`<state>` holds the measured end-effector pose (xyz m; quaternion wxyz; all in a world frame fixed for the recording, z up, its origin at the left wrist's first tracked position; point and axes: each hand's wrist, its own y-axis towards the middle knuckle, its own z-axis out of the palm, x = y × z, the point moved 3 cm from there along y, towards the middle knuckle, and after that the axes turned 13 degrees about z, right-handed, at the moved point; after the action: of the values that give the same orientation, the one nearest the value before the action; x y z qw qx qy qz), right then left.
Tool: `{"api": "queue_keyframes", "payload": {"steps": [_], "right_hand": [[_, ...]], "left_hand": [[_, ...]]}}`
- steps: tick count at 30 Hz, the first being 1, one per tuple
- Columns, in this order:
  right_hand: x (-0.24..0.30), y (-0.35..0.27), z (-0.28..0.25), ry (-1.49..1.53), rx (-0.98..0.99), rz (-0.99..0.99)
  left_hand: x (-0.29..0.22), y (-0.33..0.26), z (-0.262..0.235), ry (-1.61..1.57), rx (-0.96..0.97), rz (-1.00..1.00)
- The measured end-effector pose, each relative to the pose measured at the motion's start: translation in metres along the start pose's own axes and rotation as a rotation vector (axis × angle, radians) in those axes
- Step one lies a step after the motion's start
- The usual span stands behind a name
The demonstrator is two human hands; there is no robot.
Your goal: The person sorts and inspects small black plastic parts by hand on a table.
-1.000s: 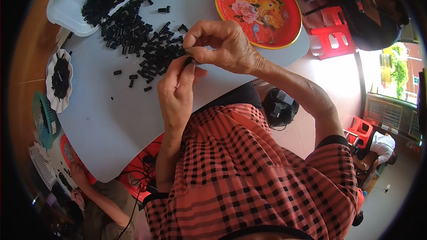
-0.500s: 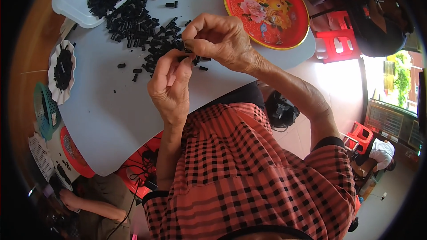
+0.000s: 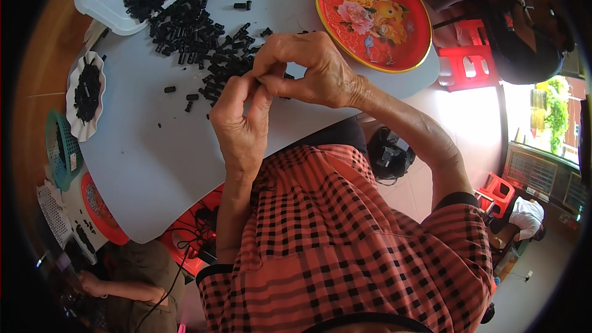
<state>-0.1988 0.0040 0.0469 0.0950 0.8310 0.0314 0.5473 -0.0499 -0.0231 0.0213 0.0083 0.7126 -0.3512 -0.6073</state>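
Observation:
My left hand (image 3: 239,128) and my right hand (image 3: 311,69) meet fingertip to fingertip above the near side of the table. Both are closed in a pinch, thumb against forefinger. A dark bit shows at the left fingertips, seemingly a small black part, though the fingers cover most of it. What the right fingertips grip is hidden. Just beyond the hands lies a loose heap of small black tube-shaped plastic parts (image 3: 185,34), with a few strays (image 3: 192,97) to the left.
A white tray (image 3: 92,3) with more black parts stands far left, a wavy white dish (image 3: 95,124) below it. A red flowered round tray (image 3: 404,43) lies far right on the grey-blue table (image 3: 142,172). Another person's arm (image 3: 126,290) shows lower left; red stools (image 3: 465,68) stand right.
My hands have shifted slightly down and right in the picture, still together. The right fingers now form a wider ring, and the dark part between the fingertips is more covered.

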Motion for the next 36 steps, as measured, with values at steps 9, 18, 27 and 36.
{"api": "queue_keyframes", "payload": {"steps": [9, 18, 27, 36], "right_hand": [[-0.009, 0.042, -0.028, -0.345, -0.098, -0.052], [-0.058, 0.097, -0.036, -0.679, 0.097, -0.201], [-0.045, 0.08, -0.031, -0.569, 0.112, -0.074], [-0.039, 0.083, -0.024, -0.58, 0.174, 0.01]], "left_hand": [[-0.005, -0.001, -0.001, -0.143, -0.01, -0.182], [0.005, -0.004, -0.006, -0.252, -0.078, -0.21], [0.004, -0.002, -0.005, -0.298, -0.059, -0.275], [0.005, 0.001, -0.004, -0.326, -0.036, -0.292]]}}
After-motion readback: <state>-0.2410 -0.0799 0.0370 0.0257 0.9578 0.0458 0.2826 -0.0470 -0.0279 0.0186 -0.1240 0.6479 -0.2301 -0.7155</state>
